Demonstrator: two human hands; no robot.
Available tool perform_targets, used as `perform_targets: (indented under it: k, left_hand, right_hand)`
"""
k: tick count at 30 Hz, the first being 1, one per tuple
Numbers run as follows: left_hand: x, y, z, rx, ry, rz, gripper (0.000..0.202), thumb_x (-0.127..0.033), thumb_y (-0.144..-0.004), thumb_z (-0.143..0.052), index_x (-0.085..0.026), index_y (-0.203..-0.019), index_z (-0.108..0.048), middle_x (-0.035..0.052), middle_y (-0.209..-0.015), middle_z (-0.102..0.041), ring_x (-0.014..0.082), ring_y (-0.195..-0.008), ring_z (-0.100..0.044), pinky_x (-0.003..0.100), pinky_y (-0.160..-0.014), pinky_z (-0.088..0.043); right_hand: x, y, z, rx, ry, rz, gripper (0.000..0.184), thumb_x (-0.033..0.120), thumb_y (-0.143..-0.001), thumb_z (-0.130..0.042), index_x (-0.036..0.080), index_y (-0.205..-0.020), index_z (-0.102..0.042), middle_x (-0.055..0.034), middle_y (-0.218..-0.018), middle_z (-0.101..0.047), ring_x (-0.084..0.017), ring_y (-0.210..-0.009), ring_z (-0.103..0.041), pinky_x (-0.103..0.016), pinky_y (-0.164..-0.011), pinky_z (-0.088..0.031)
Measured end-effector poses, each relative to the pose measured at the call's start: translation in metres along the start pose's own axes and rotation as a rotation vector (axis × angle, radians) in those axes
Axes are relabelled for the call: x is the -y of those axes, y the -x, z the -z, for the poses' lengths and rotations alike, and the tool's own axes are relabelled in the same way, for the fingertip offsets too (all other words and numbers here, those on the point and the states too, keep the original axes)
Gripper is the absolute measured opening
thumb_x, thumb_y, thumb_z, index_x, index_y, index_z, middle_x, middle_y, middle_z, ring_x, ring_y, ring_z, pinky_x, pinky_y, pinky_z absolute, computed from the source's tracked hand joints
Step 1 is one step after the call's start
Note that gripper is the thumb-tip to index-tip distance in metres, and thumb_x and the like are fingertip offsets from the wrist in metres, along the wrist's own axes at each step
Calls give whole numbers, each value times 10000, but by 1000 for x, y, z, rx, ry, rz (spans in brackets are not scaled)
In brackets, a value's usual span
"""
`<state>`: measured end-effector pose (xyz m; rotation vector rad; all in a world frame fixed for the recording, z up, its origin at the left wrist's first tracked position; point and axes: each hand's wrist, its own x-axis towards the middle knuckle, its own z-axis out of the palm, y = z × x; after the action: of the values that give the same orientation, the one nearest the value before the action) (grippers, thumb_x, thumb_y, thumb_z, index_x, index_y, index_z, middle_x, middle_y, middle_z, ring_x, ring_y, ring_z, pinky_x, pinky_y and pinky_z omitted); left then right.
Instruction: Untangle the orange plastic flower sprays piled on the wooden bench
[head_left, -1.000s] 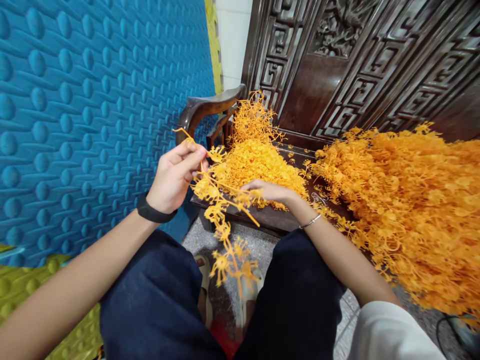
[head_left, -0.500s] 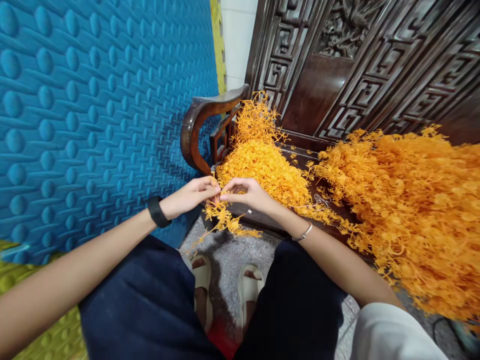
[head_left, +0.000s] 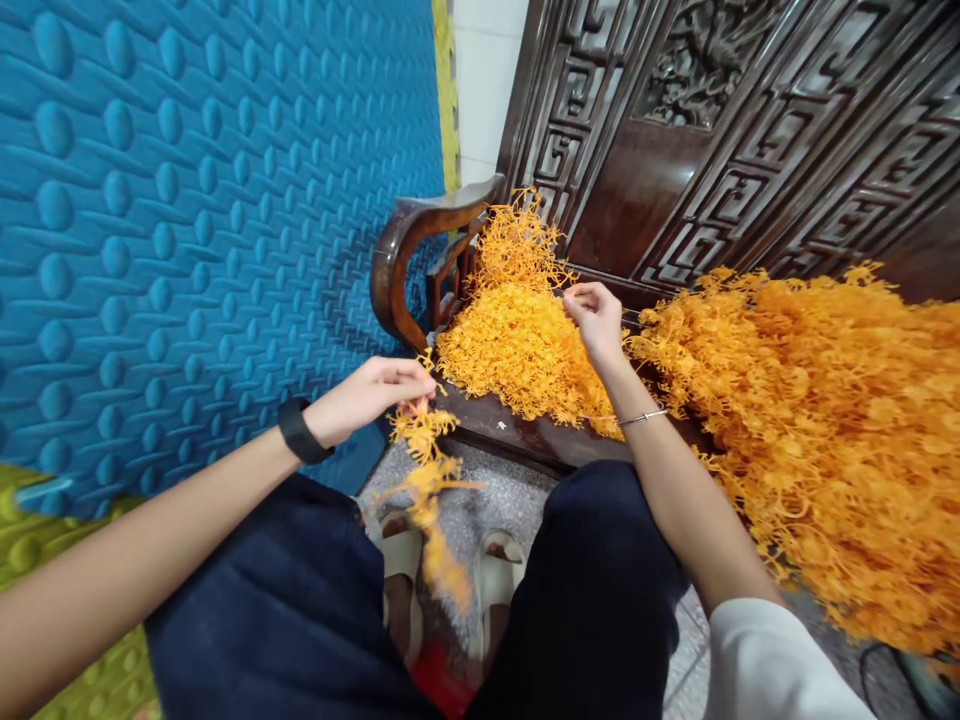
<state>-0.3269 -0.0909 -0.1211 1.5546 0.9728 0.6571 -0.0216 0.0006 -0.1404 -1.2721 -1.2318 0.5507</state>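
Observation:
My left hand (head_left: pixel 371 400), with a black band at the wrist, pinches an orange artificial flower sprig (head_left: pixel 427 450). The sprig dangles below the fingers over the floor, its lower end blurred. My right hand (head_left: pixel 598 318) is over the back of a pile of small orange flower pieces (head_left: pixel 510 350), near a tangle of orange stems (head_left: pixel 517 245). Its thumb and fingers are pinched together; what is between them, if anything, is too small to make out. The pile lies on a dark wooden bench seat (head_left: pixel 536 438).
A larger heap of orange flower sprays (head_left: pixel 825 430) fills the right side. The bench has a curved armrest (head_left: pixel 390 255) and a carved back (head_left: pixel 630 190). A blue textured mat (head_left: pixel 187 250) stands at the left. Sandalled feet (head_left: pixel 495 580) are on the speckled floor.
My hands were together at the sprig; my right hand has moved away, up and right over the pile. My left hand keeps the sprig, which now hangs straighter down.

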Motion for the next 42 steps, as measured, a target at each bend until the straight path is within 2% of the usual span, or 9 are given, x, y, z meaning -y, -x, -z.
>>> perform_targets:
  k: [5, 10, 15, 17, 22, 28, 32, 36, 42]
  left_hand:
    - [1, -8, 2, -30, 84, 37, 260, -399, -700, -686, -148, -660, -632, 33, -659, -648, 107, -569, -570, 220, -550, -477]
    - [-1, -11, -2, -49, 110, 9, 257, -387, -741, -649, -147, -674, -588, 21, -680, -628, 98, -576, -572, 205, -528, -458]
    - [-1, -15, -3, -69, 159, 8, 226, -352, -755, -633, -142, -696, -577, 14, -664, -617, 95, -566, -576, 212, -539, -470]
    - [-1, -16, -4, -68, 185, 14, 211, -340, -747, -640, -144, -704, -575, 19, -656, -626, 109, -570, -592, 235, -561, -484]
    - [-1, -16, -4, -112, 157, 5, 228, -359, -723, -652, -146, -709, -572, 12, -669, -618, 110, -576, -573, 256, -595, -472]
    - [-7, -12, -6, -35, -25, -120, 342, -287, -560, -789, -159, -820, -608, 17, -863, -650, 158, -829, -592, 299, -777, -454]
    - [-7, -11, -7, 160, 57, -47, 238, -380, -708, -669, -154, -759, -616, 20, -685, -652, 142, -677, -607, 288, -698, -464]
    - [-4, -12, -4, 142, 12, -64, 296, -427, -774, -593, -155, -658, -597, -4, -497, -582, 102, -483, -528, 239, -563, -423]
    - [-3, -9, -12, 112, -24, -67, 303, -413, -812, -548, -162, -641, -562, -31, -392, -506, 88, -388, -460, 219, -471, -373]
  right_hand:
    - [-17, 1, 0, 112, 141, 16, 160, 48, -671, -637, 164, -742, -551, -32, -820, -558, -90, -686, -475, -274, -702, -358]
    - [5, 22, -15, 252, 140, 71, 93, 137, -722, -634, 154, -810, -612, -65, -984, -572, -112, -819, -514, -269, -727, -376]
    - [52, 70, -32, 864, 20, 74, 207, 361, -773, -630, 164, -834, -633, -25, -836, -646, -123, -792, -583, -278, -745, -444]
    - [64, 91, -39, 978, 29, 96, 265, 394, -753, -653, 167, -882, -609, -16, -824, -631, -117, -770, -569, -270, -722, -440]
    - [65, 122, -57, 848, 132, 153, 271, 350, -749, -663, 193, -920, -523, 0, -815, -582, -107, -701, -509, -247, -618, -396]
    - [66, 126, -65, 847, -122, 132, 191, 269, -761, -634, 186, -898, -529, -17, -876, -597, -112, -755, -547, -263, -668, -421]
    - [70, 122, -65, 819, -205, 26, 232, 276, -718, -679, 176, -878, -544, -18, -838, -618, -118, -750, -577, -283, -705, -445]
    - [67, 113, -61, 816, -192, -83, 244, 320, -692, -704, 178, -830, -561, 1, -745, -622, -106, -673, -571, -276, -663, -458]
    - [66, 99, -57, 707, -166, -78, 247, 325, -638, -729, 182, -752, -563, 20, -666, -591, -99, -615, -542, -267, -618, -444]
